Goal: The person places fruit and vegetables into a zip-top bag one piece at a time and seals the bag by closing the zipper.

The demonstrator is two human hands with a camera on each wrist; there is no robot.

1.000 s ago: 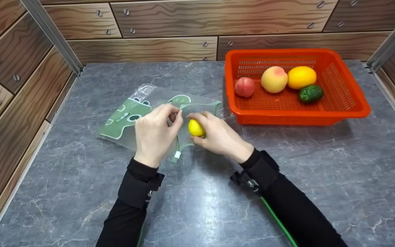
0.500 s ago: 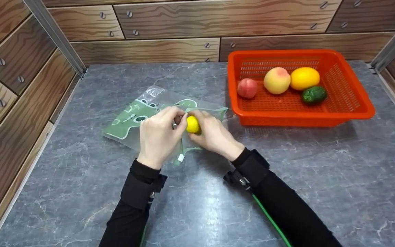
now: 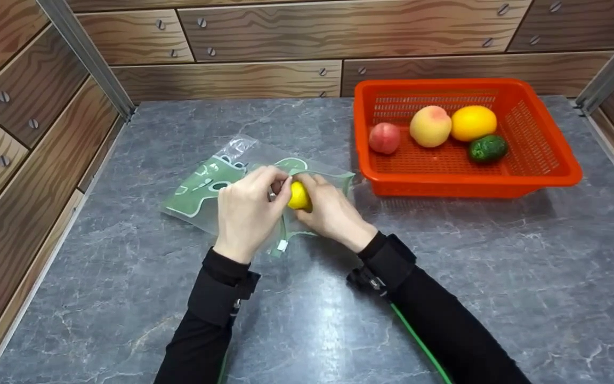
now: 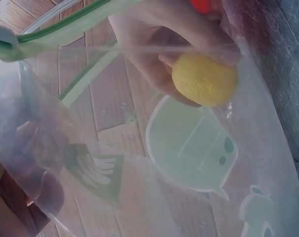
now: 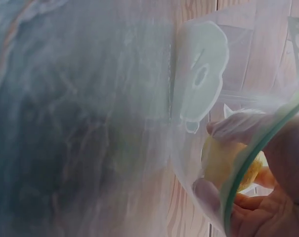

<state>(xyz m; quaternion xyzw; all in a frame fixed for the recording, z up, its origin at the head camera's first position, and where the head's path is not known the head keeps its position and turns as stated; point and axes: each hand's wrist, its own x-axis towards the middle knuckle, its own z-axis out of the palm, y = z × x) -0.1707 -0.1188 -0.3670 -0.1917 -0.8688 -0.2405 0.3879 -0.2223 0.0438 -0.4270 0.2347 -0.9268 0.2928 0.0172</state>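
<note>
A clear zip bag (image 3: pixel 216 184) printed with green shapes lies on the grey marble table (image 3: pixel 307 298), left of centre. My left hand (image 3: pixel 248 210) pinches the bag's upper edge at its mouth. My right hand (image 3: pixel 325 210) grips a small yellow lemon (image 3: pixel 299 196) right at that mouth. In the left wrist view the lemon (image 4: pixel 204 80) shows through the bag film (image 4: pixel 139 163), held by fingers. The right wrist view shows the lemon (image 5: pixel 231 165) behind the bag's green zip rim (image 5: pixel 248 163).
An orange plastic basket (image 3: pixel 552 160) stands at the back right with a red peach (image 3: pixel 384 137), a larger peach (image 3: pixel 430 126), an orange (image 3: pixel 473 122) and an avocado (image 3: pixel 487 148). Wood-panel walls enclose the table on three sides.
My right hand has brought the lemon leftward to the bag's mouth, against my left hand's fingers. The left hand has kept its hold on the bag edge.
</note>
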